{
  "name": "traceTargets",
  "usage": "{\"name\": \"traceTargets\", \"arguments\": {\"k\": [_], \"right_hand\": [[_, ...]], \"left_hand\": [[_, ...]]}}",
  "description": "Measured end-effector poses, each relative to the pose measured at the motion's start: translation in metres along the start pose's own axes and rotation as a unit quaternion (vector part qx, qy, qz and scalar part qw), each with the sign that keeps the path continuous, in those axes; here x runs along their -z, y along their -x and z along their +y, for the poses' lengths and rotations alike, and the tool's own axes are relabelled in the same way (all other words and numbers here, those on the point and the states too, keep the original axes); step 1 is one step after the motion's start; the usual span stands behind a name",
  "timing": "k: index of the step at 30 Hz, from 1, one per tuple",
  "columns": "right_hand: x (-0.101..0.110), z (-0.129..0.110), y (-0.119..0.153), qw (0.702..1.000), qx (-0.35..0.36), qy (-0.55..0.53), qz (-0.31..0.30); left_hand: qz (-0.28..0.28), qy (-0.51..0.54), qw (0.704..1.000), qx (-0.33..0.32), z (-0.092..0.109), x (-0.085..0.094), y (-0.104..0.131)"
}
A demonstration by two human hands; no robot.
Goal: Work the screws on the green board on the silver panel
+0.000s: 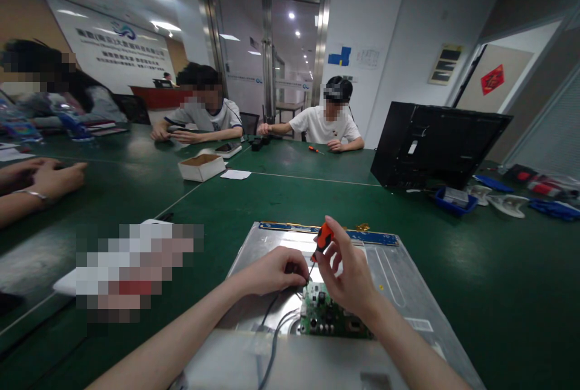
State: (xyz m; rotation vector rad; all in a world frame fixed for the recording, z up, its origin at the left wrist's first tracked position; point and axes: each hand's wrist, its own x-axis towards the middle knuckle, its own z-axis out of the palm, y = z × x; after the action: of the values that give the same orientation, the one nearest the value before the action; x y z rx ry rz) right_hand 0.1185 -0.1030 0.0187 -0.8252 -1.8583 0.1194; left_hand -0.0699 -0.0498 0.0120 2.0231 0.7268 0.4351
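Note:
An orange and black screwdriver [323,238] is in the fingers of my right hand [348,275], tilted with its shaft pointing down. Its tip meets the upper left corner of a green circuit board [324,311]. My left hand [278,272] is closed in a pinch right beside that tip; what its fingers hold, if anything, is hidden. The board sits on the silver metal back of a flat display panel [394,293], which has a blue strip board [376,238] along its far edge. Grey cables [275,342] run from the board's left side toward me.
A black monitor casing [435,142] stands at the right, near a blue tray [455,201]. A white open box [202,168] and a paper [235,174] lie ahead on the green table [317,197]. Another screwdriver [313,149] lies before a seated person [333,121]. Other people sit at the left.

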Motion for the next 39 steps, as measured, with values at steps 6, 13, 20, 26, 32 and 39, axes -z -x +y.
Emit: {"name": "traceTargets", "arguments": {"k": [6, 13, 20, 26, 32, 39], "right_hand": [[-0.0017, 0.0005, 0.0002, 1.000, -0.003, 0.019, 0.014], [-0.0036, 0.0027, 0.0002, 0.999, 0.002, 0.028, 0.031], [-0.0005, 0.0014, 0.0013, 1.000, -0.003, 0.005, -0.004], [-0.0031, 0.0003, -0.0006, 1.000, -0.002, 0.018, 0.014], [-0.0019, 0.0023, -0.0005, 0.999, -0.004, 0.040, 0.012], [0.0004, 0.0023, -0.0011, 0.999, -0.023, 0.008, -0.021]], "left_hand": [[-0.002, 0.003, 1.000, 0.006, -0.0007, -0.0003, 0.0003], [0.001, -0.023, 1.000, -0.010, -0.0049, -0.0006, -0.0001], [-0.004, -0.005, 1.000, -0.005, -0.0016, 0.0002, 0.0003], [-0.011, -0.016, 1.000, -0.001, -0.0032, 0.0001, -0.0003], [0.001, -0.024, 1.000, -0.001, -0.0021, -0.0004, 0.0002], [0.001, -0.021, 1.000, 0.002, 0.0009, 0.0000, -0.0001]]}}
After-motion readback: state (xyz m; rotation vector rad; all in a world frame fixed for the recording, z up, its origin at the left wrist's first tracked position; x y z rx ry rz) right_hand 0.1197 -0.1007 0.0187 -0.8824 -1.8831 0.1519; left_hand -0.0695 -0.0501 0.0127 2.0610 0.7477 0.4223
